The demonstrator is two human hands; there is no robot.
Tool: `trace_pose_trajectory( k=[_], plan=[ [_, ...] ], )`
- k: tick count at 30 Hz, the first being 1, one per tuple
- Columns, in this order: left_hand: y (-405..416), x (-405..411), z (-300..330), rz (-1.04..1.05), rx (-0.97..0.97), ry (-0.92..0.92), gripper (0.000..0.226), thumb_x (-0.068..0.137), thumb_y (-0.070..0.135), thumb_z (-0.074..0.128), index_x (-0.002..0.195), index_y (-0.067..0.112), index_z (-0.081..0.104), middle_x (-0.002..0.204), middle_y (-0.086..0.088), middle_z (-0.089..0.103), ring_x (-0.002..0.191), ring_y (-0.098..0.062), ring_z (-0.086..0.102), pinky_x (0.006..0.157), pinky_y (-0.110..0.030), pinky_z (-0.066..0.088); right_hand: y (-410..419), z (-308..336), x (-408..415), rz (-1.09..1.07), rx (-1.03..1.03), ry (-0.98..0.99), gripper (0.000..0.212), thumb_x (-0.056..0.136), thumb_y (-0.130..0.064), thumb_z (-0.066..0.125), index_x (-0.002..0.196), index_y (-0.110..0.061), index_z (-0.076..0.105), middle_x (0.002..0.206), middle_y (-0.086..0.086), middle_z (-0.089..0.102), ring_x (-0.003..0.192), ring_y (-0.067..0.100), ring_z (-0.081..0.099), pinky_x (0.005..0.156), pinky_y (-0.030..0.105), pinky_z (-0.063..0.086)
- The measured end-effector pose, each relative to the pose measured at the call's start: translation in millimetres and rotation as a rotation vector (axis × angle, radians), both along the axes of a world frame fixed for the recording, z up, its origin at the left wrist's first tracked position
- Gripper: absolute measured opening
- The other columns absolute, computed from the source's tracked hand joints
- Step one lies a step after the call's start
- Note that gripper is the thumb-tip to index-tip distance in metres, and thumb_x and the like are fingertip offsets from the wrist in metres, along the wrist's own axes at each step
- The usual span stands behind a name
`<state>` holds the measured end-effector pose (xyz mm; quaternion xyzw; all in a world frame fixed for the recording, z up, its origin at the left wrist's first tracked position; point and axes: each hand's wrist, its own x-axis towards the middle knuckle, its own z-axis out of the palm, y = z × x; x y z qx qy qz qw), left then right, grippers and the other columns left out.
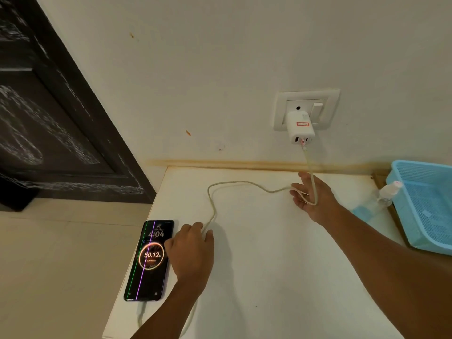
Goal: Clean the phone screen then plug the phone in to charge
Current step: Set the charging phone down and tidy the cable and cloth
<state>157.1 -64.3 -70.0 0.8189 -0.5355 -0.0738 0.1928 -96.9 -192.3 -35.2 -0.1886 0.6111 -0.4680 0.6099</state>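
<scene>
Blue plastic basket (pixel 425 206) at counter (pixel 256 265) right edge, clear bottle (pixel 381 196) w/ white cap lying beside it; dark door (pixel 56 113) far left.

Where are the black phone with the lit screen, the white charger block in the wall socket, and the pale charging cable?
Black phone with lit screen (pixel 149 260): head view, middle of its display.
White charger block (pixel 299 127): head view, front face near the red label.
Pale charging cable (pixel 234 182): head view, loop lying on the tabletop.
</scene>
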Motion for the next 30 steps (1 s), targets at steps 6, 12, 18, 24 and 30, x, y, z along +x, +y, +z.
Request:
trace_pose_trajectory(
  k=[6, 12, 18, 24, 30],
  plan=[
    [4, -4, 9, 0.016, 0.037, 0.029, 0.033, 0.091, 0.037, 0.057, 0.113, 0.013, 0.067, 0.099, -0.002, 0.071, 0.09, -0.02, 0.066, 0.093, -0.037, 0.038, 5, 2, -3, -0.009, 0.042, -0.099, 0.033, 0.095, -0.036, 0.048, 0.119, -0.014, 0.053, 0.114, 0.017, 0.056, 0.098, 0.038, 0.061, 0.084, 0.042, 0.05],
    [8, -3, 14, 0.023, 0.053, 0.02, 0.04, 0.09, 0.038, 0.058, 0.121, 0.013, 0.062, 0.107, -0.003, 0.068, 0.102, -0.022, 0.062, 0.098, -0.04, 0.037, 16, 3, -7, 0.025, 0.039, 0.072, 0.052, 0.094, -0.054, 0.034, 0.123, -0.015, 0.053, 0.122, 0.011, 0.056, 0.093, 0.038, 0.065, 0.078, 0.042, 0.054],
    [12, -8, 19, 0.023, 0.017, 0.032, 0.046, 0.086, 0.037, 0.064, 0.123, 0.011, 0.059, 0.114, -0.01, 0.066, 0.11, -0.03, 0.057, 0.097, -0.048, 0.039, 31, 11, -20, 0.049, 0.03, 0.187, 0.064, 0.091, -0.064, 0.024, 0.121, -0.015, 0.053, 0.123, 0.013, 0.058, 0.077, 0.028, 0.065, 0.069, 0.035, 0.05],
    [23, -24, 30, 0.008, -0.069, 0.109, 0.043, 0.086, 0.03, 0.065, 0.124, 0.011, 0.06, 0.118, -0.01, 0.065, 0.112, -0.03, 0.057, 0.098, -0.048, 0.039, 59, 26, -28, 0.044, -0.005, 0.162, 0.067, 0.091, -0.063, 0.022, 0.119, -0.011, 0.055, 0.119, 0.015, 0.059, 0.088, 0.03, 0.063, 0.073, 0.036, 0.051],
    [47, -50, 37, -0.047, -0.062, 0.293, 0.04, 0.09, 0.024, 0.06, 0.128, 0.015, 0.057, 0.126, -0.007, 0.06, 0.116, -0.026, 0.055, 0.099, -0.04, 0.041, 105, 32, -38, 0.021, -0.024, 0.139, 0.061, 0.093, -0.059, 0.03, 0.113, -0.009, 0.06, 0.105, 0.015, 0.066, 0.085, 0.029, 0.066, 0.067, 0.035, 0.052]
  ],
)
